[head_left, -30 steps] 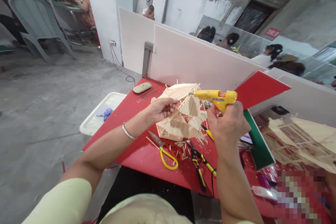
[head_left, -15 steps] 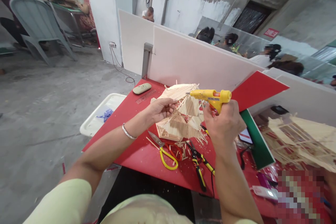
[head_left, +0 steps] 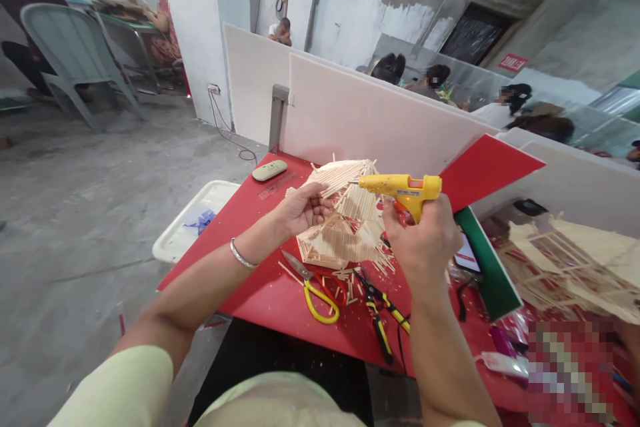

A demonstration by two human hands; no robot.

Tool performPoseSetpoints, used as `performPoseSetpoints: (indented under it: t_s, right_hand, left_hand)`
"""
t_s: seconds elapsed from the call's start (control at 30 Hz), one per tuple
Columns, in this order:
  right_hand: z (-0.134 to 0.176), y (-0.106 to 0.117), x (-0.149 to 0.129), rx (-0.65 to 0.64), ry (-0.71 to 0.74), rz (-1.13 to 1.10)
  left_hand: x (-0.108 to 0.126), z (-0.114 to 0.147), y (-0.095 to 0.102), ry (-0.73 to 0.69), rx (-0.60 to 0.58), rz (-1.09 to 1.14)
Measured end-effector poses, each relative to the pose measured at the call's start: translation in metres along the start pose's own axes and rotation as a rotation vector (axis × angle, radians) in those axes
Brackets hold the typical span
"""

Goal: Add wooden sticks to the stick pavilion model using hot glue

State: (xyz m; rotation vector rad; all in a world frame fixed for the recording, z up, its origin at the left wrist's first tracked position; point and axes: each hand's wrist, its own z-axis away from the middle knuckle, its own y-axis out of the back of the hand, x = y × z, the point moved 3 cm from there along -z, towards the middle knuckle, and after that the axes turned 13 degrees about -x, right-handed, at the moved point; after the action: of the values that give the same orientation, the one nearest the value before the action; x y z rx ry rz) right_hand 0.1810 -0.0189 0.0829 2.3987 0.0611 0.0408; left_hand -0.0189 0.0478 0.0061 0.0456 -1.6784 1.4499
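Note:
A roof-like model of thin wooden sticks [head_left: 345, 250] rests on the red tabletop in front of me. My left hand [head_left: 307, 208] is at its left side, fingers curled and thumb close to the index finger; whether a stick is between them is too small to tell. Wrapped round the handle of a yellow hot glue gun [head_left: 397, 185] is my right hand [head_left: 425, 233]. The gun's metal nozzle points left, over the model's upper slope. Nearer me lie scissors [head_left: 320, 303] with yellow and red handles, and black-and-yellow pliers [head_left: 379, 323] among loose stick pieces.
A pale oval case [head_left: 270, 171] and a clear ruler [head_left: 277, 185] lie at the left. White partition boards [head_left: 380, 107] rise behind the table. To the right are a green board [head_left: 493, 267], a phone [head_left: 467, 255] and another stick model [head_left: 575, 260]. A white tray [head_left: 167, 240] stands left.
The glue gun has turned slightly more level, its nozzle shifting a little left. My left hand's fingertips have drawn back slightly left from where they pinched near the model's slope.

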Motion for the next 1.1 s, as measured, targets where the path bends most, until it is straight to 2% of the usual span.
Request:
performPoseSetpoints:
  t_s: [0.2, 0.5, 0.7, 0.8, 0.9, 0.93, 1.03, 1.1]
  right_hand:
    - [0.002, 0.001, -0.007, -0.018, 0.051, 0.051]
    - [0.003, 0.001, -0.011, -0.068, 0.063, 0.071]
    - [0.004, 0.002, -0.013, -0.077, 0.057, 0.007]
    - [0.013, 0.005, -0.004, -0.112, -0.034, -0.093]
    - [0.033, 0.007, 0.018, -0.252, -0.203, -0.294]
    - [0.043, 0.009, 0.028, -0.304, -0.261, -0.362]
    - [0.079, 0.015, 0.066, -0.407, -0.417, -0.484]
    - [0.109, 0.017, 0.095, -0.47, -0.527, -0.504]
  left_hand:
    - [-0.002, 0.008, 0.003, -0.005, 0.031, -0.016]
    - [-0.005, 0.008, 0.002, 0.003, -0.003, 0.009]
    - [-0.007, 0.011, 0.009, -0.02, 0.011, -0.043]
    - [-0.006, 0.024, 0.015, -0.148, 0.063, -0.181]
    - [-0.005, 0.047, 0.024, -0.376, 0.186, -0.364]
    - [-0.007, 0.055, 0.027, -0.409, 0.238, -0.4]
    - [-0.022, 0.078, 0.03, -0.537, 0.373, -0.441]
    - [-0.043, 0.089, 0.026, -0.621, 0.419, -0.474]
